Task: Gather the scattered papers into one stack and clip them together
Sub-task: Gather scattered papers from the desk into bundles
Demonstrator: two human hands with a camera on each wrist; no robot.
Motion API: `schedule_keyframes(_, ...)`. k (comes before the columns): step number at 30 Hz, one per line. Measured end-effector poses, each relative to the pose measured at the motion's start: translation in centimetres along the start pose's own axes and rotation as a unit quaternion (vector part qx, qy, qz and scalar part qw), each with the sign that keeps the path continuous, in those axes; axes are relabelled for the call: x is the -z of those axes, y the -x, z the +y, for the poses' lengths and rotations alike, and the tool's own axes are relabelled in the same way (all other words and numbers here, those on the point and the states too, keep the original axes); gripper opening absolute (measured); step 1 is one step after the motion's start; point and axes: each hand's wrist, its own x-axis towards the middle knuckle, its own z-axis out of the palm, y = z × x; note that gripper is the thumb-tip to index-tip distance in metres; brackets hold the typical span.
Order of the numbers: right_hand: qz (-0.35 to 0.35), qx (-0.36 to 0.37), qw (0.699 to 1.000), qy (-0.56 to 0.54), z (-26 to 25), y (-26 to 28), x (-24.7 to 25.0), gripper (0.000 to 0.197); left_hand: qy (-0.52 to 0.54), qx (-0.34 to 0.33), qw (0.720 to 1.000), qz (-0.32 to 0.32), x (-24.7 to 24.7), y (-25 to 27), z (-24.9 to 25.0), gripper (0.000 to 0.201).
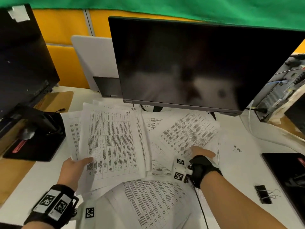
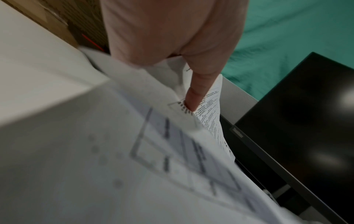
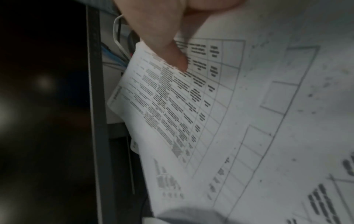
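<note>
white desk (image 1: 244,138), monitor (image 1: 198,63) at rear edge. item: scattered papers (image 1: 148,138) across the centre. left hand (image 1: 72,169) pinches the near-left corner of an upright sheaf (image 1: 112,142), thumb on top, long axis running toward the rear edge. right hand (image 1: 200,156) pinches a skewed sheet (image 1: 189,129), lying right of the sheaf. binder clips (image 1: 262,194) near the front right edge, nearer the right hand.

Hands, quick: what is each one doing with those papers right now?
Left hand: grips the edge of a sheet bundle, thumb on top.
Right hand: pinches the tilted sheet, thumb on top.
</note>
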Motion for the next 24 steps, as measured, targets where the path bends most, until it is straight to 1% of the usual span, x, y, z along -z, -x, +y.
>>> schedule_keyframes(2,0.007,0.026,0.999,0.016,0.0,0.6,0.5,0.054,0.003,-0.005,1.000,0.007,0.7,0.0,0.2,0.037)
schedule_keyframes(4,0.019,0.079,0.996,0.043,0.7,1.5,1.3,0.051,0.005,-0.008,1.000,0.014,1.4,0.0,0.2,0.038)
schedule_keyframes(5,0.027,0.104,0.993,0.050,1.5,1.9,2.1,0.046,0.005,-0.008,1.000,0.016,1.6,0.0,0.2,0.039)
schedule_keyframes(7,0.032,0.153,0.986,0.064,2.5,2.8,3.3,0.023,0.008,-0.008,1.000,0.019,2.0,-0.1,0.1,0.040)
schedule_keyframes(8,0.032,0.174,0.983,0.054,2.7,3.3,3.9,0.019,0.009,-0.009,1.000,0.018,2.0,-0.2,0.1,0.041)
schedule_keyframes(10,0.037,0.217,0.974,0.055,2.7,4.0,5.1,0.034,0.016,-0.013,1.000,0.020,2.0,-0.4,0.2,0.042)
schedule_keyframes(13,0.040,0.291,0.950,0.109,1.8,5.8,6.8,0.039,0.028,-0.017,0.999,0.015,1.3,-0.6,0.3,0.042)
schedule_keyframes(16,0.037,0.356,0.917,0.179,-0.1,8.0,8.9,0.039,0.028,-0.023,0.999,-0.004,0.5,-0.7,0.4,0.042)
schedule_keyframes(19,0.024,0.390,0.893,0.224,-2.3,10.2,11.0,0.026,0.032,-0.038,0.999,-0.015,0.3,-0.3,0.8,0.040)
schedule_keyframes(21,0.009,0.420,0.876,0.238,-3.9,12.5,12.1,0.027,0.035,-0.055,0.998,-0.012,0.8,0.1,0.8,0.039)
schedule_keyframes(24,-0.014,0.470,0.857,0.212,-6.6,15.1,13.5,0.031,0.027,-0.058,0.997,-0.051,0.2,0.1,1.0,0.036)
